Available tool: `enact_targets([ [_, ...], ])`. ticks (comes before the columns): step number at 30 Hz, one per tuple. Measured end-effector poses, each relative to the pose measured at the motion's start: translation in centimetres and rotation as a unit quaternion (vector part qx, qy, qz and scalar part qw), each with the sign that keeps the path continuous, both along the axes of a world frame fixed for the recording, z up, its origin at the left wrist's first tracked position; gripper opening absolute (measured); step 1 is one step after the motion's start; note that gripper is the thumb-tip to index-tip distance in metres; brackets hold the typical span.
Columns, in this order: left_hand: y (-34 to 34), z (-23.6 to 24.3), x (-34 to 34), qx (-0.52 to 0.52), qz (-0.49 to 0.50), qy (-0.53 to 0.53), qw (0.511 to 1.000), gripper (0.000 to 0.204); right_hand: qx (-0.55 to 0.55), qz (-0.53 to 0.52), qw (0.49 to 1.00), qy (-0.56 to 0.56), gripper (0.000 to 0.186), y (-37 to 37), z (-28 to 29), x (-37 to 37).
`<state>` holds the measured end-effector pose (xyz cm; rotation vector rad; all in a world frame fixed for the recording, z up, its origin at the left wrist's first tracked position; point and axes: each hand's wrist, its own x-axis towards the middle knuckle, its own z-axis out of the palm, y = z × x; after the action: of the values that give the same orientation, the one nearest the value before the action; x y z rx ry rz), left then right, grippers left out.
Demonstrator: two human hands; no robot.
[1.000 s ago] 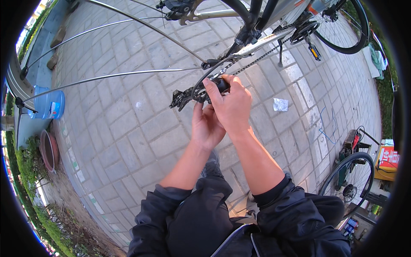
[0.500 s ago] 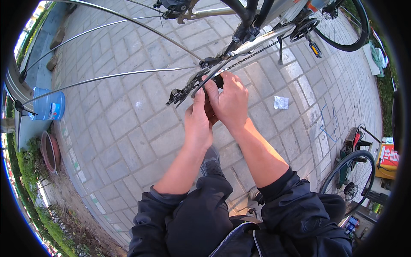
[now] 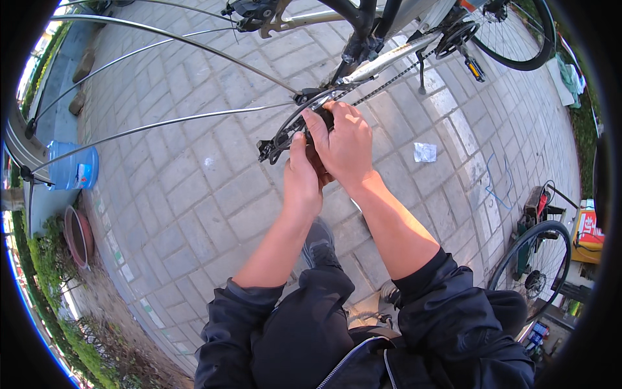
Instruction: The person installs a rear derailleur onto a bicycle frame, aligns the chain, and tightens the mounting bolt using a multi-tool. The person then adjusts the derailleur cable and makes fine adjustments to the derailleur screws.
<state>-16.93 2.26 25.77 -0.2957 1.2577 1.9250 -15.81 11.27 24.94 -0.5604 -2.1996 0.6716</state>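
Observation:
Both my hands are closed around the rear derailleur [image 3: 280, 141] at the back end of a bicycle's silver frame [image 3: 387, 63]. My left hand [image 3: 302, 175] grips its underside from the near left, thumb pointing up. My right hand [image 3: 348, 144] wraps it from the right, with the thumb lying along the top and the fingers bent over the far side. A black cable housing [image 3: 289, 120] arches beside the right thumb. The chain [image 3: 395, 79] runs from there toward the crank [image 3: 457, 39]. My fingers hide the middle of the derailleur.
Metal stand rods [image 3: 175, 123] cross on the left, near a blue water bottle [image 3: 74, 167] and a reddish pot [image 3: 78, 236]. On the paving lie a white wrapper [image 3: 425, 152] and a blue cord [image 3: 502, 185]. A loose wheel [image 3: 532, 275] stands at the right beside tools.
The cable housing, straighter before, now bows out to the left over the derailleur. The bicycle frame has shifted slightly left in view, and my right hand has moved a little left.

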Motion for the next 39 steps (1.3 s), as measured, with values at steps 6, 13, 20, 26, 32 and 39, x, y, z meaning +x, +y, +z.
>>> enact_targets([
  [6, 0.4, -0.2, -1.1, -0.017, 0.004, 0.002, 1.0, 0.049, -0.005, 0.001, 1.0, 0.008, 0.041, 0.4, 0.1, -1.0],
  [13, 0.0, 0.0, -1.4, -0.054, -0.019, 0.048, 0.997, 0.061, -0.018, 0.001, 1.0, 0.0, 0.039, 0.4, 0.5, -1.1],
  [20, -0.4, 0.0, -1.4, -0.074, -0.052, 0.101, 0.991, 0.061, -0.005, -0.013, 0.999, 0.029, 0.039, 0.4, 0.2, -1.4],
  [26, -1.0, -0.1, -2.1, -0.114, -0.084, 0.144, 0.979, 0.066, 0.01, -0.007, 0.997, 0.075, 0.039, 0.5, -0.4, -2.0],
  [32, -1.4, -0.4, -2.9, -0.186, -0.101, 0.219, 0.953, 0.069, -0.038, 0.007, 0.998, 0.042, 0.04, 0.4, 0.0, -1.9],
  [39, -0.9, 0.6, -2.5, -0.064, -0.078, 0.12, 0.988, 0.059, -0.012, -0.02, 0.999, 0.033, 0.045, 0.3, 0.3, -1.7],
])
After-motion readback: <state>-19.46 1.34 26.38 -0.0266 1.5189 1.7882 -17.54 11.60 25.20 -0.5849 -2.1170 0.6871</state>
